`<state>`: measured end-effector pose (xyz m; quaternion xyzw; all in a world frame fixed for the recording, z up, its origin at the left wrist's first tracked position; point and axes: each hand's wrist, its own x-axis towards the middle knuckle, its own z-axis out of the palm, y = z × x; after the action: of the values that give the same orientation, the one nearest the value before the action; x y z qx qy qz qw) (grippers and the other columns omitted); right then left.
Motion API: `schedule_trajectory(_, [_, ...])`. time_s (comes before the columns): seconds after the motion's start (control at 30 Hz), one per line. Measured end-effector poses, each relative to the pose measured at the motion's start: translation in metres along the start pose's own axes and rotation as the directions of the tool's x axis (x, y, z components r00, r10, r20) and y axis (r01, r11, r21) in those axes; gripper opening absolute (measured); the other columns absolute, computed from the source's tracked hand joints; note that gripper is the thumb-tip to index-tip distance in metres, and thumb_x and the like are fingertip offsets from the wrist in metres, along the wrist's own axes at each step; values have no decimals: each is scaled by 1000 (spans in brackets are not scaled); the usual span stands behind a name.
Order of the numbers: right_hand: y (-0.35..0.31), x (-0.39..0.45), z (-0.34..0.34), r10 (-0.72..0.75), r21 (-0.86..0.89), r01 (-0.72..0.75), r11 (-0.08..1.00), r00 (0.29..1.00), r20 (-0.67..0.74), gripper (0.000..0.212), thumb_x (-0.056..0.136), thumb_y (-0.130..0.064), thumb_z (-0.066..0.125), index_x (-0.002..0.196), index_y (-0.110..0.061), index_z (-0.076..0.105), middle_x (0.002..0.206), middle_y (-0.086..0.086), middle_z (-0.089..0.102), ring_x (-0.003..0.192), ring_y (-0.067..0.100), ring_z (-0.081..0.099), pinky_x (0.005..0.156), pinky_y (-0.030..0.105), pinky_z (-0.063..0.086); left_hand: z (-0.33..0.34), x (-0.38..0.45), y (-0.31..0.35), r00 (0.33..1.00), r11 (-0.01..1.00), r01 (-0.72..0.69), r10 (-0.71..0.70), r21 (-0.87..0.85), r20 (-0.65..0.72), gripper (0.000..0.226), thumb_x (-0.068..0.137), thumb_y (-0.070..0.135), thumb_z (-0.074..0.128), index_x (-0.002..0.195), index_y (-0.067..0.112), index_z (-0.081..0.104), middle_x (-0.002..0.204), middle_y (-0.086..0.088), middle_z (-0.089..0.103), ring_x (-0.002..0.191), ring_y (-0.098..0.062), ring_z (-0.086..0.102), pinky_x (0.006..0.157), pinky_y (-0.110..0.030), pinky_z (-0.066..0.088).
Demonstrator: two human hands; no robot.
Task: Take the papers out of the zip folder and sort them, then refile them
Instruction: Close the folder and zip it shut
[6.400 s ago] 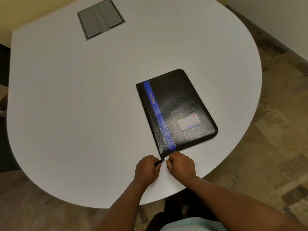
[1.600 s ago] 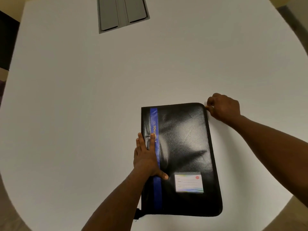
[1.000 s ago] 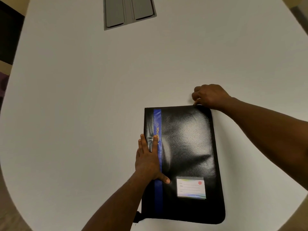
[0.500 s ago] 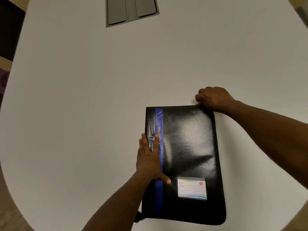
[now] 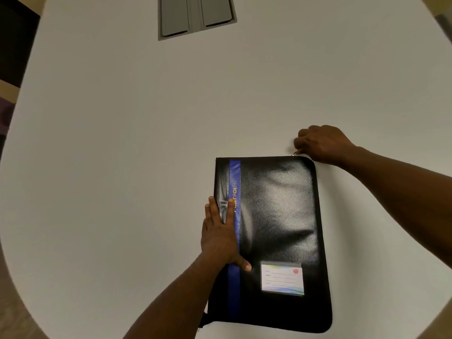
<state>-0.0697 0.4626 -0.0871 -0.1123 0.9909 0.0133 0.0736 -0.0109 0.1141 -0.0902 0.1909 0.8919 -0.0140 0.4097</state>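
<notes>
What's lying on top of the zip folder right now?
Only the left hand, pressed flat on the zip folder across its blue stripe. Its cover is down, so anything inside is hidden.

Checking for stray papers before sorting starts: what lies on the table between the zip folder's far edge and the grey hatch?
Nothing: in the head view, the white table is bare between the zip folder and grey hatch.
</notes>
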Motion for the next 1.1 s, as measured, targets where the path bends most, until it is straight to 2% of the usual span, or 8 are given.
schedule_trajectory(0.27, [-32,47,-5,-105,31,107,994,992,-73,18,92,-36,61,83,-20,63,87,-1,59,84,26,58,60,30,32,-2,0,1,1000,1000,-1,1,-11,10,160,45,66,84,134,33,-44,137,-12,-56,129,-34,-43,115,-46,-8])
schedule_trajectory(0.37, [-46,60,-6,-81,81,87,993,994,-74,19,94,-40,57,88,-24,64,99,-4,60,93,22,56,63,30,38,-2,0,1,1000,1000,-7,7,-14,9,159,45,66,84,136,32,-42,138,-12,-55,129,-34,-43,114,-45,-9])
schedule_trajectory(0.57, [-69,80,1,-22,156,36,987,996,-92,17,93,-43,57,95,-28,66,111,-7,58,102,18,53,61,28,36,0,1,0,1000,1000,-11,11,-28,-3,160,45,66,84,137,33,-41,138,-11,-55,131,-35,-43,111,-43,-12])
schedule_trajectory(0.7, [-83,90,1,-7,161,26,987,993,-119,20,94,-43,55,97,-26,65,111,-4,57,103,20,53,61,28,35,0,2,-1,1000,1000,-5,5,-24,-3,160,44,66,84,135,34,-43,136,-10,-56,130,-35,-44,114,-45,-10])
schedule_trajectory(0.93, [-113,112,0,1,199,28,980,989,-145,17,93,-37,56,94,-23,66,105,-1,59,97,23,54,67,32,43,2,2,-1,1000,1000,-6,6,-29,2,159,45,65,85,136,34,-42,137,-10,-56,129,-34,-45,114,-45,-11])
schedule_trajectory(1.1, [-126,119,2,24,210,9,978,988,-152,15,91,-33,59,90,-20,67,100,1,60,95,26,56,63,32,35,5,5,-2,1000,1000,-9,9,-23,-6,159,44,67,84,135,34,-43,136,-11,-56,129,-36,-44,113,-46,-12])
